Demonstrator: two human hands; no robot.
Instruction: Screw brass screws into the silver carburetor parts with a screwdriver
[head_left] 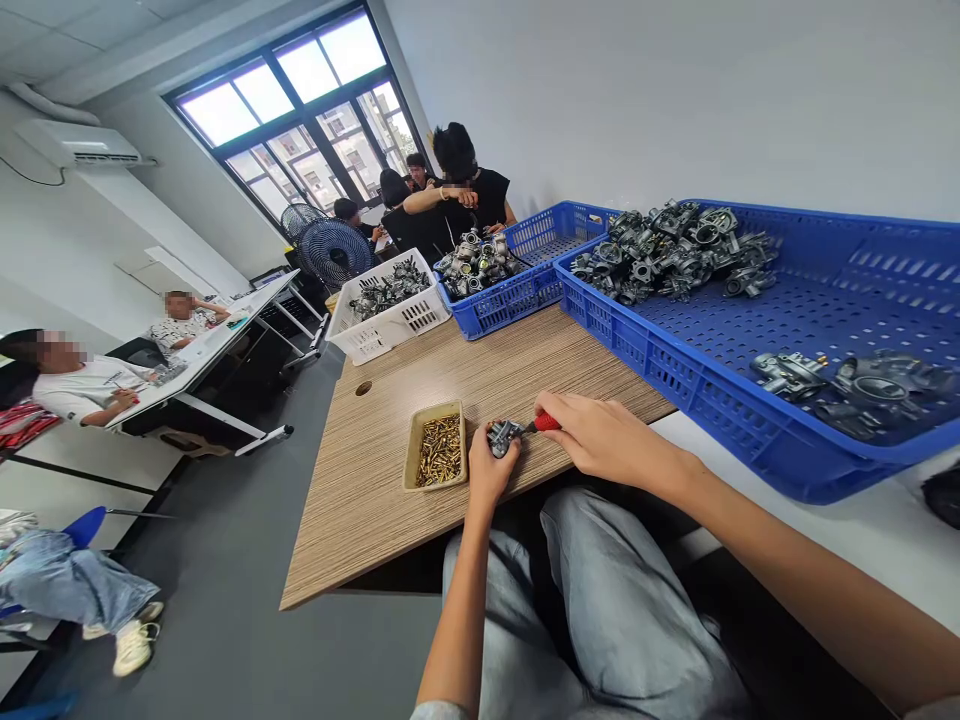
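My left hand [491, 468] is closed around a small grey metal carburetor [502, 436] at the near edge of the wooden table [375, 520]. In my right hand [592, 428] is a screwdriver with a red handle [547, 421], its dark shaft pointing left at the carburetor. Whether the tip touches a screw is too small to tell. Just left of my left hand stands a cream plastic tub [411, 468] full of small brass-coloured parts [439, 450].
A large blue crate [645, 362] with piled carburetors [675, 245] stands to the right. Behind the table's far end are a smaller blue crate [487, 322] and a white basket [364, 345], both holding metal parts. A co-worker [487, 195] sits beyond; a fan [334, 250] stands farther back.
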